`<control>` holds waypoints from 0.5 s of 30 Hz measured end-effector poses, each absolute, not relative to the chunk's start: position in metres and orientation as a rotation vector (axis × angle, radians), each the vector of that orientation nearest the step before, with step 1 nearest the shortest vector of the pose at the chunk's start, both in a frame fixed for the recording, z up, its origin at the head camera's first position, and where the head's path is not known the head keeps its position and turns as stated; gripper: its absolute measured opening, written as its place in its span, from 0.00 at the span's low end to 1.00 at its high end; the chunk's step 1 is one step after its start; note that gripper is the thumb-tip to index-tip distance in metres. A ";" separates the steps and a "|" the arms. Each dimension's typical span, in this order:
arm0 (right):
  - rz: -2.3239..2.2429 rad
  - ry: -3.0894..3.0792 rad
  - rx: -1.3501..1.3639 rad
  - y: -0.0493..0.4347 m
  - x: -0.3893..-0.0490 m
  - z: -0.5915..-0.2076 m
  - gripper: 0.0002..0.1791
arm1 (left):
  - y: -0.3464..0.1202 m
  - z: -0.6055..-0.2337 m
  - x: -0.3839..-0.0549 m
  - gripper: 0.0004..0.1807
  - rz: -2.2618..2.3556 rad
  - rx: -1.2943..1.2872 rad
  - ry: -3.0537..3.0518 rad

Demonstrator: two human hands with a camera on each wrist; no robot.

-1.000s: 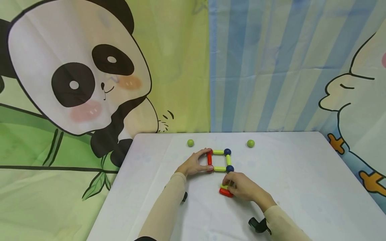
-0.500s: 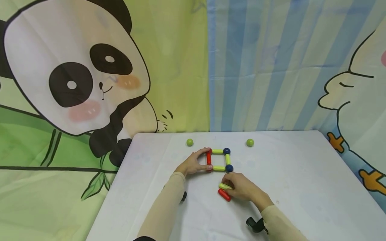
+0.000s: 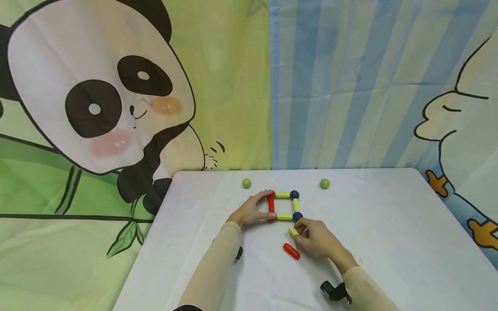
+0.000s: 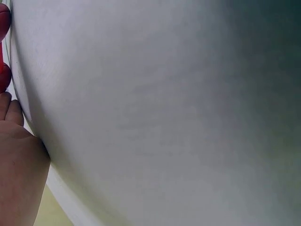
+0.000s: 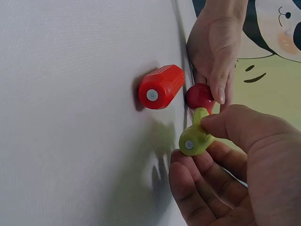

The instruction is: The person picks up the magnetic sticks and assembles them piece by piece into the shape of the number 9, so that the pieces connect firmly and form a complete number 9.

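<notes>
Magnetic rods and balls form a square (image 3: 285, 217) on the table, with a red left side, red balls at left and blue balls at right. My left hand (image 3: 249, 211) holds its red side, the thumb on the near red ball and the forefinger at the far one. My right hand (image 3: 317, 237) pinches a yellow-green magnetic rod (image 3: 293, 231) just below the near blue ball (image 3: 297, 216). In the right wrist view, a magnet disc shows on that rod's (image 5: 190, 141) end. A loose red magnetic rod (image 3: 291, 251) lies nearer me.
Two green balls (image 3: 247, 183) (image 3: 324, 184) lie near the back edge of the white table (image 3: 186, 242). A printed curtain (image 3: 229, 108) hangs behind it. Dark wrist devices (image 3: 335, 291) sit by both forearms.
My right hand has lifted the yellow-green rod away from the red rod and brought it up towards the near blue ball. The red rod turned slightly and stays behind. My left hand keeps its place.
</notes>
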State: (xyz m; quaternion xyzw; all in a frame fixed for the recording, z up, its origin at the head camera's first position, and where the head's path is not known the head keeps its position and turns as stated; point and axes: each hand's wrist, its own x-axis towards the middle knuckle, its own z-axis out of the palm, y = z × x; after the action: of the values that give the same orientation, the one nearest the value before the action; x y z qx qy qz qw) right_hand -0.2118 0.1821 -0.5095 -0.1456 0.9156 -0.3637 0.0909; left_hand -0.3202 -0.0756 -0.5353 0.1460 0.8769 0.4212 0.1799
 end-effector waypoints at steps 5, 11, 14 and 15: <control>-1.140 2.740 -0.271 0.181 -0.213 -0.512 0.11 | -0.076 -0.538 -0.321 0.47 1.191 0.411 2.474; -1.222 2.696 -0.142 0.180 -0.215 -0.516 0.13 | -0.076 -0.538 -0.322 0.48 1.177 0.391 2.476; -1.261 2.650 -0.072 0.180 -0.217 -0.516 0.14 | -0.076 -0.538 -0.322 0.47 1.179 0.382 2.472; -1.270 2.638 -0.052 0.180 -0.218 -0.515 0.15 | -0.076 -0.537 -0.322 0.47 1.178 0.379 2.470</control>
State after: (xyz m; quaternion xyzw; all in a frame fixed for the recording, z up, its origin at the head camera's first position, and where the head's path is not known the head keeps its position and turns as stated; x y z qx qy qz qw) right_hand -0.2180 0.1797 -0.5154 -0.0178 0.8957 -0.4313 0.1066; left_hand -0.3225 -0.0761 -0.5369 0.1347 0.8781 0.4188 0.1881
